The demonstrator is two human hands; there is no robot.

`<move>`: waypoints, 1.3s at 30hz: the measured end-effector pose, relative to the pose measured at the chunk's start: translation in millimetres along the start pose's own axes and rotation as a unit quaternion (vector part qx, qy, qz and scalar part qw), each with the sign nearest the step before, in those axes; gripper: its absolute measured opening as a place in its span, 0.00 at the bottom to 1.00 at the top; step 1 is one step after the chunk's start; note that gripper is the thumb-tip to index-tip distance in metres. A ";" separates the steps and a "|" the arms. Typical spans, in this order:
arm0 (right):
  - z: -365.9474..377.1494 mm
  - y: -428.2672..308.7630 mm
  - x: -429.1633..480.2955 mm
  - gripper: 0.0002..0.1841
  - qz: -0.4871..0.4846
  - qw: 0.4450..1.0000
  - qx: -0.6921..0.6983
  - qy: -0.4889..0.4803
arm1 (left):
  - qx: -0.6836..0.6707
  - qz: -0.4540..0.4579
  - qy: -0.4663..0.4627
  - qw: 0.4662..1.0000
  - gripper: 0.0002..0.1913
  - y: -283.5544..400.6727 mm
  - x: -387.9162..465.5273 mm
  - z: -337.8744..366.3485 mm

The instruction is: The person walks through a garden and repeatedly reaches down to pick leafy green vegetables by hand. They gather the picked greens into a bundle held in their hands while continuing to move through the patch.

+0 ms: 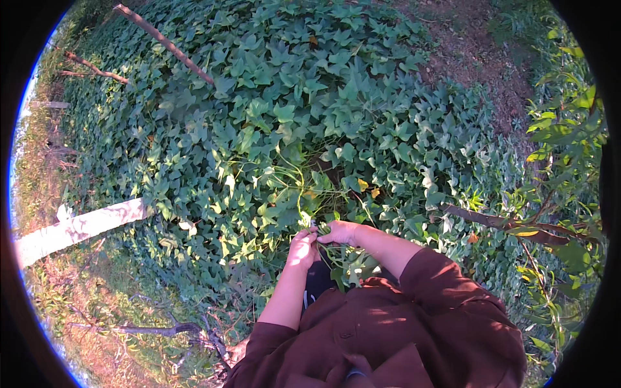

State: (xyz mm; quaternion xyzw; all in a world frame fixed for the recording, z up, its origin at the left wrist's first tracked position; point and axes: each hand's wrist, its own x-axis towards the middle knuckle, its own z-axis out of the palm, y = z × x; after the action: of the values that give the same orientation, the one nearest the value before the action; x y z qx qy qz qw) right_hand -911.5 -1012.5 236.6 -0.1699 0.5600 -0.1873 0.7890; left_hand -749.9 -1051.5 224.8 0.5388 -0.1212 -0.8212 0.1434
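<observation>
Close to my body, my two hands meet over a bed of green, lobed-leaf vines that look like sweet potato. The fingertips of my left hand (302,248) pinch a pale green vine stem (301,191), which rises from the foliage ahead. My right hand (341,233) is closed beside it on leafy vine stems. Loose leaves (355,271) hang below the right hand, in front of my dark trousers. The exact grip of the fingers is small and partly hidden. Just beyond the hands, thin stems show around a dark gap (332,169) in the leaves.
Dense vine foliage (271,58) spreads ahead. A sunlit pale trunk or post (82,228) juts in at left, with a bare pole (165,43) farther up. Brown branches (504,223) and a leafy shrub (558,126) stand at right. Bare soil (475,53) shows at upper right.
</observation>
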 end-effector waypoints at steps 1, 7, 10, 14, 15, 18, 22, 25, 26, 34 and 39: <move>2.0 4.8 -1.2 0.14 -0.010 1.000 0.023 0.011 | 0.001 -0.001 0.013 1.000 0.09 -0.2 1.4 3.7; -5.4 11.0 2.8 0.17 -0.031 0.962 -0.267 0.045 | 0.227 -0.082 0.047 0.969 0.06 -7.6 2.5 12.2; -9.9 6.1 -2.7 0.19 -0.049 0.946 -0.316 0.047 | 0.310 -0.091 0.023 0.946 0.05 -5.4 3.6 13.8; -7.2 -4.5 -1.4 0.21 -0.024 0.877 -0.470 0.100 | 0.408 0.015 0.020 0.912 0.05 1.6 6.8 19.5; -6.1 -5.7 1.1 0.21 -0.032 0.871 -0.477 0.114 | 0.400 0.030 0.013 0.916 0.06 5.0 9.0 19.2; -6.4 -5.2 13.7 0.19 -0.064 0.853 -0.500 0.138 | 0.299 0.037 -0.014 0.954 0.06 14.1 15.4 9.7; -10.3 -3.6 32.9 0.11 -0.094 0.794 -0.547 0.247 | 0.064 0.014 -0.045 0.997 0.07 31.7 21.9 -23.7; -17.6 -14.0 35.2 0.11 -0.058 0.786 -0.546 0.284 | -0.104 -0.003 -0.068 0.992 0.07 59.9 28.9 -53.9; -17.1 -16.9 30.9 0.13 -0.076 0.803 -0.502 0.312 | -0.150 -0.004 -0.079 0.986 0.07 70.1 31.6 -62.3; -15.0 -65.3 -21.9 0.18 -0.068 0.823 -0.328 0.459 | -0.311 -0.046 -0.053 0.948 0.09 145.6 13.5 -105.8; -26.9 -61.7 -48.6 0.19 -0.072 0.777 -0.278 0.560 | -0.265 0.001 0.030 0.964 0.13 174.0 -8.7 -100.0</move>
State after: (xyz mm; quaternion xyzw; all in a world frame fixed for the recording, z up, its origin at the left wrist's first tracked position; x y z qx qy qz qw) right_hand -958.2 -1044.2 297.4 -0.2872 0.9167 -0.1419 0.2389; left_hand -636.4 -1214.4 254.7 0.5056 0.1050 -0.8073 0.2855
